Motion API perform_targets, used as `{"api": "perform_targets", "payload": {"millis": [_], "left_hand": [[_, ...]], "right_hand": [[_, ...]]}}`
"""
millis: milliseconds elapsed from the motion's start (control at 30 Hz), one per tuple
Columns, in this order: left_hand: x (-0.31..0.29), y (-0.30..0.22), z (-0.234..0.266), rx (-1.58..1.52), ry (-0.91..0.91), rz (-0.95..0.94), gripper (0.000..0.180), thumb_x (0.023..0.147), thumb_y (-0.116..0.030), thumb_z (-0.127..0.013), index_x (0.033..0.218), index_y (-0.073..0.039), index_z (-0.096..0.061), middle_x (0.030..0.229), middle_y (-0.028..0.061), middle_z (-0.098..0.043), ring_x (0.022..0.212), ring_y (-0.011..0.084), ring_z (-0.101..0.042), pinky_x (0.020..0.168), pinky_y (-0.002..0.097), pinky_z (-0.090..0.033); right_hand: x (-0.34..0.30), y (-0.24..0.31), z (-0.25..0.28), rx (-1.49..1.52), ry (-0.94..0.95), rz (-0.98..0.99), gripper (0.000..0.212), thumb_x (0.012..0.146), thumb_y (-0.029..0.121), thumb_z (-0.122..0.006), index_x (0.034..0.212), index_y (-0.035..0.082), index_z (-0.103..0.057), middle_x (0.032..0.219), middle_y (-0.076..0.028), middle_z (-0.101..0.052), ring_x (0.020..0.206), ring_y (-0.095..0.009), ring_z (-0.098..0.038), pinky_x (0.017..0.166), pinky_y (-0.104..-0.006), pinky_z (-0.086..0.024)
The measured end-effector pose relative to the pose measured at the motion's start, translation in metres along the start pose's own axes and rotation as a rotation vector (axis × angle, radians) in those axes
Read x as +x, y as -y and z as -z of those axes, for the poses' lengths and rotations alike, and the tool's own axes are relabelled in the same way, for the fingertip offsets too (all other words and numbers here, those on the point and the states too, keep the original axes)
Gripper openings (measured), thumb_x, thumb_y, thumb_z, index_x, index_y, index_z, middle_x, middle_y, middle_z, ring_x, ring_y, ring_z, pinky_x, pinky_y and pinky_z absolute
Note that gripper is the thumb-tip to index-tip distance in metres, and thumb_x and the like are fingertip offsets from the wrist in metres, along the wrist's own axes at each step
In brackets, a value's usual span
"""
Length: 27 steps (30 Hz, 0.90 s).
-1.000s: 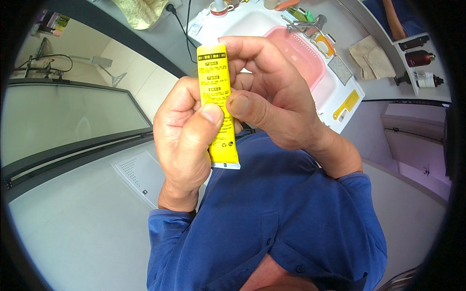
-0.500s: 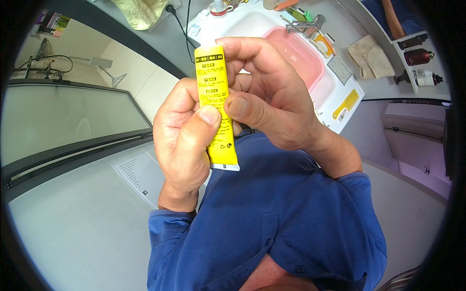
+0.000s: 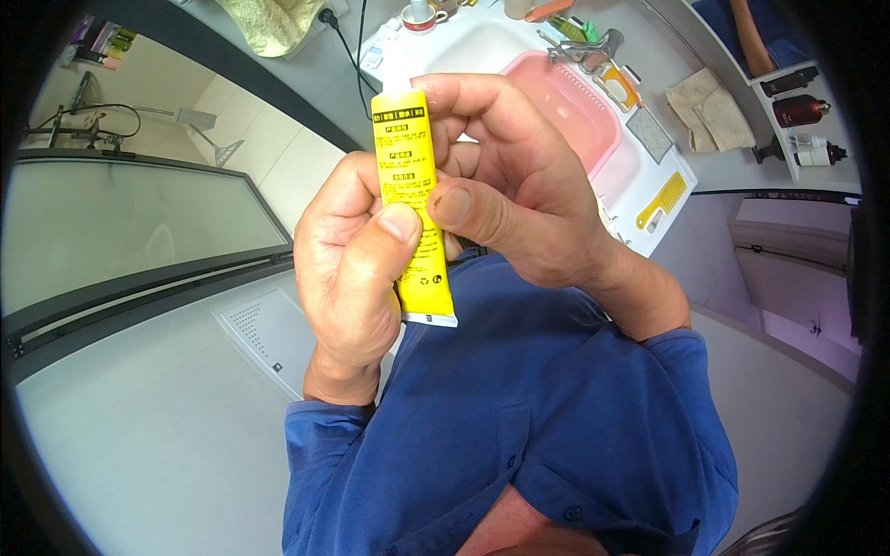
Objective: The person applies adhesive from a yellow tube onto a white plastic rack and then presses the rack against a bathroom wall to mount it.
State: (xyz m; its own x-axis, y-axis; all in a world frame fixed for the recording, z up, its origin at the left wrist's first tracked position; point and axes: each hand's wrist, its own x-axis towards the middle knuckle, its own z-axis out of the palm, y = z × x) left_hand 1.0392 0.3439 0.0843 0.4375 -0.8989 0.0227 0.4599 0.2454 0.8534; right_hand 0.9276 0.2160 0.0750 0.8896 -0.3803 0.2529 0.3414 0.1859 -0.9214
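A yellow squeeze tube [image 3: 408, 171] with black print stands nearly upright in front of my chest, its flat crimped end down and its white top up. My left hand [image 3: 341, 255] is closed round the lower half, the thumb pressed on the printed face. From the other side my right hand [image 3: 533, 181] touches the tube: its thumb rests at the right edge and its forefinger curls to the top end. Other right fingers bend behind the tube and are partly hidden. Whether the white top is a cap or a bare nozzle I cannot tell.
Beyond my hands is a white washbasin [image 3: 468, 48] with a pink tub [image 3: 575, 116] and a faucet [image 3: 603, 46]. A yellow comb [image 3: 661, 200], a beige cloth [image 3: 709, 109] and a red-white cup [image 3: 419, 18] lie around it. A glass-panelled door [image 3: 139, 227] is at left.
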Motion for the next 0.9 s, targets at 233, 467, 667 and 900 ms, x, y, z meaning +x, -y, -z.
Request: {"api": "perform_targets", "payload": {"millis": [233,467,667,900], "left_hand": [[-0.002,0.0,0.003,0.005,-0.006,-0.017,0.029,0.094,-0.022,-0.056,0.106,0.003,-0.059,0.093,0.012,-0.067,0.073,0.0129,-0.063,0.067,0.0254,-0.053],[-0.014,-0.009,0.019,-0.008,0.014,-0.004,0.029,0.093,-0.022,-0.056,0.107,0.003,-0.059,0.093,0.0118,-0.067,0.074,0.0131,-0.063,0.068,0.0256,-0.053],[-0.01,-0.011,0.019,-0.002,0.013,0.016,0.028,0.093,-0.021,-0.055,0.107,0.003,-0.059,0.093,0.0115,-0.067,0.074,0.013,-0.063,0.068,0.0259,-0.053],[0.021,0.012,0.026,0.031,0.053,0.101,0.045,0.093,-0.032,-0.056,0.117,0.005,-0.054,0.082,0.0102,-0.063,0.066,0.0142,-0.059,0.058,0.0251,-0.049]], "right_hand": [[0.001,-0.003,-0.004,-0.006,0.004,-0.002,0.057,0.099,0.014,-0.064,0.145,-0.003,-0.033,0.121,-0.011,-0.054,0.1,-0.012,-0.061,0.083,-0.0239,-0.052],[0.002,-0.008,-0.024,-0.017,0.004,0.006,0.056,0.099,0.013,-0.063,0.144,-0.002,-0.034,0.121,-0.011,-0.054,0.101,-0.012,-0.061,0.083,-0.0242,-0.052],[0.003,-0.01,-0.025,0.002,-0.019,0.028,0.054,0.099,0.01,-0.062,0.143,-0.002,-0.034,0.121,-0.01,-0.054,0.1,-0.012,-0.06,0.082,-0.0243,-0.052],[0.004,-0.017,-0.003,-0.016,-0.139,-0.095,0.053,0.094,-0.002,-0.061,0.142,0.0,-0.037,0.11,-0.007,-0.056,0.093,-0.009,-0.06,0.077,-0.0241,-0.051]]}}
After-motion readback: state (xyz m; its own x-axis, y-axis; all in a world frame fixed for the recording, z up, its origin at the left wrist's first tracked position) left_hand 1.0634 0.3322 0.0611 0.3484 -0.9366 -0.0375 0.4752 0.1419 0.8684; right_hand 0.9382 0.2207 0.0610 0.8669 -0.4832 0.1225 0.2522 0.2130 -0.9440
